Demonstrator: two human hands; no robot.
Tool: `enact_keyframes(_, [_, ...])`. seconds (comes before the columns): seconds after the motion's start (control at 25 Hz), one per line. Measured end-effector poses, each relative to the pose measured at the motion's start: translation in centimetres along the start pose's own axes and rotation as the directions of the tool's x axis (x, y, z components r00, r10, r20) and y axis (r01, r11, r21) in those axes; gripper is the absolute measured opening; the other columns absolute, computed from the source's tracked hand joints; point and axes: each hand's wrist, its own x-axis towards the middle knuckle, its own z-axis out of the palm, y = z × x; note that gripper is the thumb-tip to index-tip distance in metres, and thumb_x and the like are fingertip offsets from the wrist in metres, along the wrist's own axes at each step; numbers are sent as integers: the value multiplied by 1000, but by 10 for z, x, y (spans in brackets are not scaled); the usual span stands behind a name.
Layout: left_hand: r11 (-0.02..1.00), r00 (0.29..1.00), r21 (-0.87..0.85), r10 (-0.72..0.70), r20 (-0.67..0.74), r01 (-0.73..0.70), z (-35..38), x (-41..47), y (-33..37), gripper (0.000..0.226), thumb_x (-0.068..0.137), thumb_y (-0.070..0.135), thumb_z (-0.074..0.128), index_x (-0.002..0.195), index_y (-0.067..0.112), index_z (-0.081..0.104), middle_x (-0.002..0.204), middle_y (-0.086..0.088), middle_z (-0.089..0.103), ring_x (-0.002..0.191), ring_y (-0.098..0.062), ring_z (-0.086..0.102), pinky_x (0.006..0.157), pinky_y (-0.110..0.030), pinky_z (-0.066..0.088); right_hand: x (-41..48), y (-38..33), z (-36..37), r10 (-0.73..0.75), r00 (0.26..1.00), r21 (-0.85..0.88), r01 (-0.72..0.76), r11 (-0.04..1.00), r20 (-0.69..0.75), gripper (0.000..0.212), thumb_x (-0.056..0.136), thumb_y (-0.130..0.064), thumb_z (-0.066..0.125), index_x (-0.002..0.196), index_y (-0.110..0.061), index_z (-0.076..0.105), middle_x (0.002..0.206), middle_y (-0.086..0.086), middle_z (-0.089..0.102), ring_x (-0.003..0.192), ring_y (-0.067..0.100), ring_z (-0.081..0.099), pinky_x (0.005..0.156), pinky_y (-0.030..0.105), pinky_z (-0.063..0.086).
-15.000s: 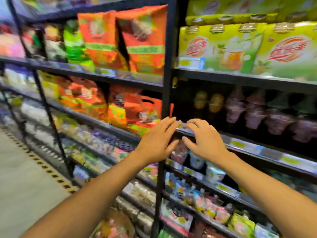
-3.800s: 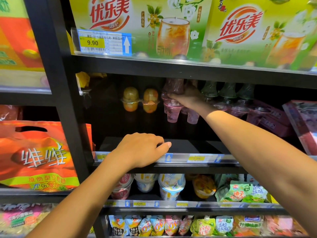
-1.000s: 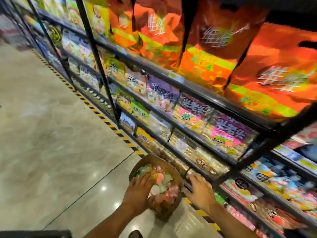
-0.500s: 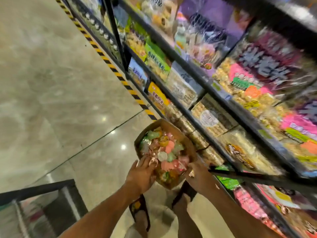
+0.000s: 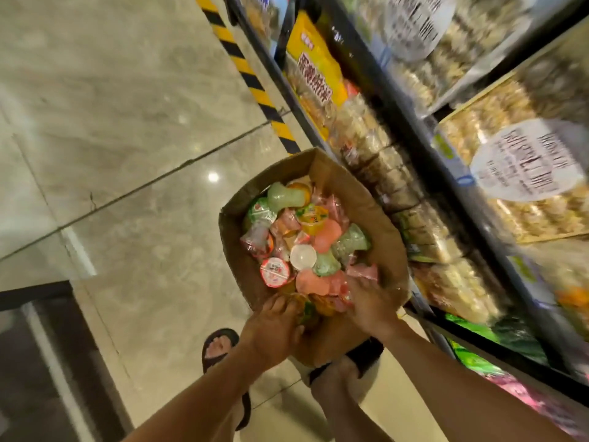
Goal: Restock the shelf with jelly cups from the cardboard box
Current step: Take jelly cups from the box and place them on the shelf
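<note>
- Head view: the cardboard box [image 5: 366,199] stands open down on the floor [image 5: 127,122], close against the lowest edge of the shelf unit [image 5: 401,103] on my right.
- The jelly cups [image 5: 306,247] lie heaped loose inside it: green, pink, orange and white ones, some on their sides, some with the foil lid up.
- My left hand [image 5: 271,327] reaches over the near rim of the box, its fingers bunched and dipping among the orange and yellow cups. I cannot tell whether it pinches one.
- My right hand [image 5: 373,307] lies over the near right corner of the box with its fingers on the pink cups. It is smeared by motion, so I cannot tell its grip either.
- Both my forearms come up from the bottom edge and cover the near wall of the box.
- My left foot in a black sandal [image 5: 220,346] stands just left of the box; the right foot [image 5: 338,374] is half hidden under the box and my arm.
- A yellow-and-black striped tape [image 5: 248,74] runs along the floor beside the shelf edge, up to the far corner of the box.
- The shelves beside the box carry packed snacks: a yellow bag [image 5: 318,65] further along, and clear packs with round white labels [image 5: 526,161] nearer. Their print is too blurred to read.
- A dark framed thing [image 5: 38,362] sits at the lower left corner; I cannot tell what it is.
</note>
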Motion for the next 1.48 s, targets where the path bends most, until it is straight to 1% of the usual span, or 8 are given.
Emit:
enact_keyframes(0.08, [999, 999, -24, -31, 30, 31, 20, 13, -3, 78, 93, 63, 10, 161, 27, 21, 164, 0, 29, 150, -25, 26, 118, -38, 34, 27, 4, 16, -40, 998, -126, 46, 991, 45, 68, 95, -51, 54, 154, -26, 29, 150, 2, 43, 139, 29, 39, 120, 53, 23])
enact_keyframes(0.36, [998, 990, 24, -64, 126, 61, 37, 44, -7, 65, 103, 42, 42, 161, 32, 14, 166, 2, 23, 152, -29, 22, 124, -42, 25, 54, 23, 22, -49, 993, -232, 72, 970, 103, 67, 92, -55, 50, 150, -28, 31, 148, 8, 37, 140, 32, 30, 121, 54, 15])
enact_keyframes(0.52, [991, 979, -34, -124, 161, 131, 32, 64, 3, 62, 101, 36, 50, 157, 29, 23, 162, 1, 30, 147, -27, 31, 118, -43, 35, 40, 25, -18, 47, 989, 28, -51, 998, 140, 86, 71, -60, 66, 142, -29, 29, 131, 6, 32, 122, 34, 43, 100, 44, 44])
enact_keyframes(0.64, [971, 972, -123, -184, 150, 203, 25, 83, 7, 71, 101, 41, 50, 160, 25, 15, 162, -3, 30, 141, -27, 40, 110, -41, 44, 27, 32, -35, 134, 982, 159, -155, 975, 137, 86, 58, -58, 72, 132, -39, 32, 120, -1, 26, 114, 31, 48, 91, 42, 51])
enact_keyframes(0.72, [940, 971, -244, -224, 85, 239, 19, 110, 12, 65, 99, 44, 46, 156, 16, 28, 153, -11, 42, 131, -30, 50, 104, -41, 47, 22, 39, -35, 173, 982, 198, -185, 963, 79, 85, 57, -56, 72, 129, -43, 29, 118, -3, 24, 115, 30, 47, 92, 43, 51])
enact_keyframes(0.96, [492, 839, -801, -544, 24, 342, -1, 223, 33, 59, 91, 47, 70, 134, 8, 61, 123, -12, 69, 121, -34, 62, 90, -31, 46, 13, 52, -9, 162, 986, 276, -143, 951, -45, 86, 60, -52, 75, 135, -37, 35, 116, -4, 27, 107, 25, 50, 85, 39, 53])
enact_keyframes(1.28, [313, 800, -848, -567, 194, 428, -3, 230, 17, 39, 91, 22, 77, 126, 7, 66, 124, -6, 69, 107, -32, 68, 84, -36, 57, 6, 29, -29, 242, 970, 317, -237, 918, 26, 90, 68, -49, 76, 139, -35, 23, 129, 2, 27, 118, 31, 46, 97, 42, 48])
enact_keyframes(1.48, [237, 850, -895, -472, 233, 377, -32, 120, 31, 22, 97, 16, 69, 102, -5, 70, 87, -11, 69, 78, -27, 65, 70, -37, 57, -46, -11, -57, 277, 958, 413, -282, 866, 75, 96, 70, -46, 77, 149, -28, 24, 134, 10, 30, 122, 39, 46, 94, 42, 49])
